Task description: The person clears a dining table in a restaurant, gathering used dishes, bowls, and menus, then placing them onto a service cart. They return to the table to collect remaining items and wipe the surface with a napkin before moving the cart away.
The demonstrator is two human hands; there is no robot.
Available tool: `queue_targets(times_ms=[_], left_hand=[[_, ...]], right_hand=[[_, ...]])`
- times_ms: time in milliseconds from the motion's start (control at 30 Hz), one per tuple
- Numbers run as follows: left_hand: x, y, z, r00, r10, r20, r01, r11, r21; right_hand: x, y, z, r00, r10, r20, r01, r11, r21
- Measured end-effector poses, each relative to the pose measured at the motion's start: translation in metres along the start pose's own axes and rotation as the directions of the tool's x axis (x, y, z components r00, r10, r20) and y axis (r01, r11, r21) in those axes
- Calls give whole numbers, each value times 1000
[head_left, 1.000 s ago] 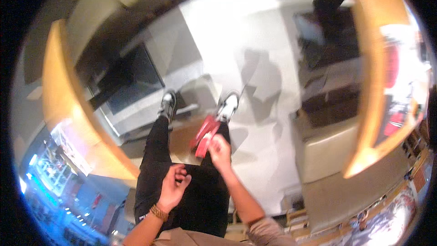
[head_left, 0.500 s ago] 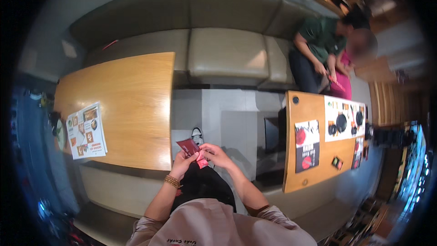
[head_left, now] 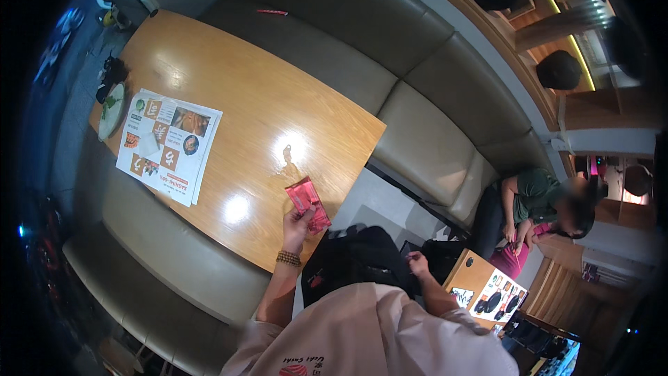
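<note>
In my left hand [head_left: 298,231] is a flat, shiny red packet [head_left: 307,202] with pale print, gripped at its lower part between thumb and fingers. It is over the near right edge of a wooden table [head_left: 257,97]; whether it touches the wood I cannot tell. My right hand [head_left: 419,264] is lowered beside my black apron [head_left: 355,257], away from the packet. Its fingers are curled, and what they hold, if anything, is too small to make out. A wet-looking smear [head_left: 289,159] lies on the tabletop just beyond the packet.
Printed menu sheets [head_left: 170,146] lie stacked at the table's left, with a plate [head_left: 111,115] at its edge. A padded bench [head_left: 299,49] runs behind. At right are a second wooden table [head_left: 465,271] and a seated person in green [head_left: 532,191], with someone in pink alongside.
My view has turned left toward the first table. My right hand has let go of the packet and dropped to my right, while my left hand has carried the packet to the table's edge.
</note>
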State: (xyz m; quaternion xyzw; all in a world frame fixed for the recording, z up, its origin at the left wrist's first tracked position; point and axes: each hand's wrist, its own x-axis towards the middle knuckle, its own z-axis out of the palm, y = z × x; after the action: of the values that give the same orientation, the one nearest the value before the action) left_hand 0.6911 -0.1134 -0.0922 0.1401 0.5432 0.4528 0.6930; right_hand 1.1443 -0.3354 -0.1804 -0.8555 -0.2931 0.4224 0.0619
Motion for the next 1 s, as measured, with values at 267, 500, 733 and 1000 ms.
queue_targets(times_ms=[267, 500, 733, 1000], left_hand=[[4, 58, 25, 963, 10, -270, -1, 999, 37], [-5, 60, 87, 865, -492, -101, 411, 809, -420], [30, 83, 192, 614, -634, -470, 234, 715, -659], [42, 49, 209, 348, -801, -487, 318, 590, -742]], right_hand=[[245, -179, -77, 918, -364, 157, 396, 828, -396], [449, -597, 49, 750, -639, 168, 639, 635, -434], [530, -893, 230, 424, -811, 402, 874, 251, -415], [545, -989, 338, 400, -847, 350, 852, 203, -482]])
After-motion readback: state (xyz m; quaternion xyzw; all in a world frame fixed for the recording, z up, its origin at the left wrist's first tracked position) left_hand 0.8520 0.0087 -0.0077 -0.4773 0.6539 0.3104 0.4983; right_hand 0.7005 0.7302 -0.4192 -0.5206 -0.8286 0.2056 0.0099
